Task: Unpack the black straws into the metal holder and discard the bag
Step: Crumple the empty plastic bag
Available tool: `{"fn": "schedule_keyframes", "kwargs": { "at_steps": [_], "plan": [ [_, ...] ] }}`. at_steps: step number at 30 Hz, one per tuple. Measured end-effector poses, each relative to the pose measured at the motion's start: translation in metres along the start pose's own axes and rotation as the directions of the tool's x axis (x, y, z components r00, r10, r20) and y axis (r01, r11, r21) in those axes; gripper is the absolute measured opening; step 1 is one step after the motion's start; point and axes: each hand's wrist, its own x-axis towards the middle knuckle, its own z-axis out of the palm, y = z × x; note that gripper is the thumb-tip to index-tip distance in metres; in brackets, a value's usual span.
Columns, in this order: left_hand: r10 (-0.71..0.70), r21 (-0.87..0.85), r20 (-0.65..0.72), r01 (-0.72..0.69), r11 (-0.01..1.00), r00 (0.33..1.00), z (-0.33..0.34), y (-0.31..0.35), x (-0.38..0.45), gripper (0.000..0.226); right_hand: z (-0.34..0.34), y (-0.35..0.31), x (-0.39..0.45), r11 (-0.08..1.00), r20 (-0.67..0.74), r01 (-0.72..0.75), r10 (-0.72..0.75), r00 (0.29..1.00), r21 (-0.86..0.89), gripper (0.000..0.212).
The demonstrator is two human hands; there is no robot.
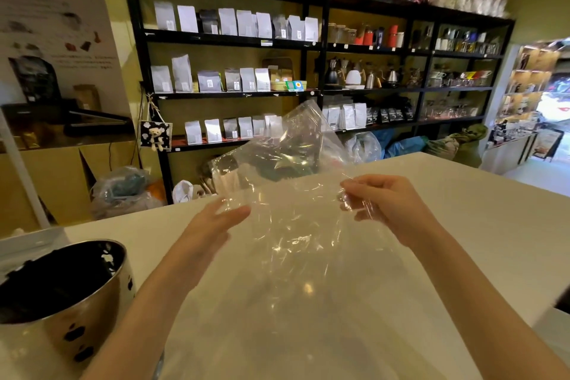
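Straws, black, packed as a dark mass inside the metal holder (61, 293) at near left on the white bench (462, 241); individual straws too dim to count. Holder polished, with dark cut-out holes in its wall, standing upright at the bench's near edge.

Clear plastic bag (293, 225) held up above the bench between 2 hands, apparently empty, crinkled and glossy, its far end lifting toward the shelves. See-through enough that the bench and shelving show through it.

Left hand (216, 225) at the bag's left edge, fingers (237, 213) loosely extended against the film; hard to tell whether pinching or merely touching, given motion blur. Right hand (385, 203) at the right edge, fingers (354, 194) curled shut on a gathered fold of plastic.

Judged step: unpacking done, bag ready for discarding. Best handled by gathering the film inward from both edges, crushing it into 1 compact wad, squeezing out trapped air so it cannot spring open. Worth keeping the loose film well clear of the holder to avoid tipping it. No bin evident from here.

Far behind, black shelves (308, 92) lined with pale pouches, kettles and jars.
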Motion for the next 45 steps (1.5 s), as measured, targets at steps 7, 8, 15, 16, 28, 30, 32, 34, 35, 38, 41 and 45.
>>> {"fn": "schedule_keyframes", "kwargs": {
  "at_steps": [7, 8, 15, 16, 28, 30, 32, 34, 35, 38, 41, 45],
  "plan": [
    [0.047, -0.136, 0.037, -0.041, 0.99, 0.998, 0.01, -0.014, 0.002, 0.051, 0.004, 0.024, -0.007, 0.967, -0.028, -0.212, 0.218, 0.975, 0.143, 0.007],
    [0.063, -0.131, 0.003, -0.062, 0.989, 0.998, 0.011, -0.014, 0.001, 0.048, 0.003, 0.026, -0.008, 0.963, -0.025, -0.225, 0.232, 0.972, 0.149, 0.008],
    [0.172, -0.089, -0.213, -0.194, 0.977, 0.962, 0.016, -0.006, -0.008, 0.076, 0.002, 0.034, -0.016, 0.978, -0.026, -0.105, 0.111, 0.993, 0.179, 0.034],
    [0.207, -0.069, -0.237, -0.229, 0.971, 0.949, 0.016, -0.005, -0.01, 0.074, 0.003, 0.034, -0.017, 0.982, -0.001, -0.095, 0.097, 0.995, 0.162, 0.032],
    [0.332, 0.643, -0.177, -0.146, 0.751, 0.926, 0.007, 0.001, -0.048, 0.039, -0.003, 0.031, -0.024, 0.9, 0.213, 0.1, -0.008, 0.977, -0.424, 0.018],
    [0.396, 0.727, -0.194, -0.14, 0.672, 0.898, 0.009, -0.002, -0.065, 0.031, 0.0, 0.029, -0.026, 0.812, 0.212, 0.223, -0.125, 0.969, -0.54, 0.012],
    [0.458, 0.772, -0.209, -0.141, 0.619, 0.864, 0.01, -0.004, -0.082, 0.022, 0.003, 0.024, -0.03, 0.736, 0.232, 0.315, -0.216, 0.948, -0.6, 0.014],
    [0.488, 0.804, -0.209, -0.136, 0.579, 0.847, 0.008, -0.003, -0.101, 0.016, 0.005, 0.017, -0.04, 0.783, 0.284, 0.342, -0.219, 0.933, -0.519, 0.014],
    [0.485, 0.819, -0.202, -0.125, 0.56, 0.851, 0.005, -0.002, -0.109, 0.014, 0.007, 0.012, -0.046, 0.836, 0.322, 0.332, -0.199, 0.926, -0.437, 0.017],
    [0.375, 0.803, -0.163, -0.098, 0.587, 0.913, -0.008, 0.0, -0.139, 0.005, 0.015, -0.004, -0.065, 0.93, 0.465, 0.289, -0.157, 0.871, -0.227, 0.008],
    [0.167, 0.64, -0.11, -0.059, 0.766, 0.98, -0.017, -0.001, -0.183, 0.003, 0.032, -0.015, -0.088, 0.966, 0.548, 0.222, -0.114, 0.829, -0.134, 0.014],
    [-0.01, 0.487, -0.025, 0.021, 0.873, 1.0, -0.029, -0.022, -0.26, 0.01, 0.067, -0.021, -0.137, 0.994, 0.566, 0.088, -0.035, 0.824, -0.067, 0.011]
  ]
}}
